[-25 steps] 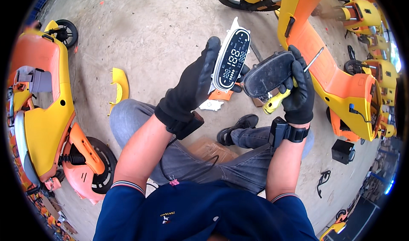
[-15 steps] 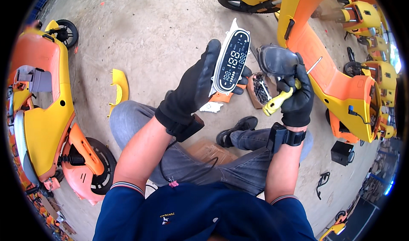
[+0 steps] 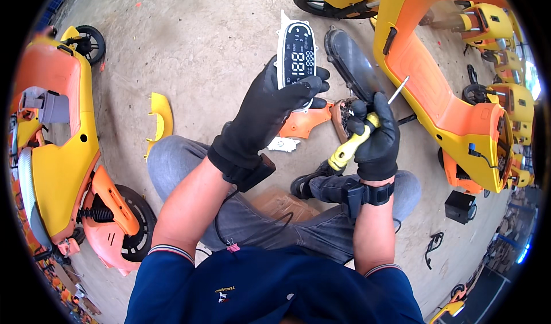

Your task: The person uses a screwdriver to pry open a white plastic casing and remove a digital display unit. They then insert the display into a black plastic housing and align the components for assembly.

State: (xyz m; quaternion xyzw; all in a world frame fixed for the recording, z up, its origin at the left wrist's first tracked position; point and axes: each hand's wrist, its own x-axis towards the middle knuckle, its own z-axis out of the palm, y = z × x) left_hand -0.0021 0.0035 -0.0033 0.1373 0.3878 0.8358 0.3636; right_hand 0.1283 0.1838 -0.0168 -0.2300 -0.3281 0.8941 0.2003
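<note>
My left hand [image 3: 264,106], in a black glove, grips a scooter instrument display [image 3: 297,49] with a white rim and a dark face, its thumb across the lower part. In my gloved right hand [image 3: 376,143] lies a yellow-handled screwdriver [image 3: 346,150], its shaft pointing up and right. The same hand also holds the lower end of a smoky, see-through oblong display cover [image 3: 351,63]. Cover and display are apart, side by side above my lap. Fingers hide the display's lower part and the cover's lower end.
Beyond my shoe [image 3: 301,186] lie an orange panel [image 3: 304,124], a white part [image 3: 283,144] and a box of small parts [image 3: 340,120], partly hidden. A yellow-orange scooter body [image 3: 422,89] lies right, another scooter [image 3: 72,169] left. A curved yellow piece [image 3: 163,117] rests on concrete.
The display has shifted left and up, standing more upright, and my left thumb now crosses it. My right hand has moved left and lower; the cover has swung to a steeper, longer-looking angle.
</note>
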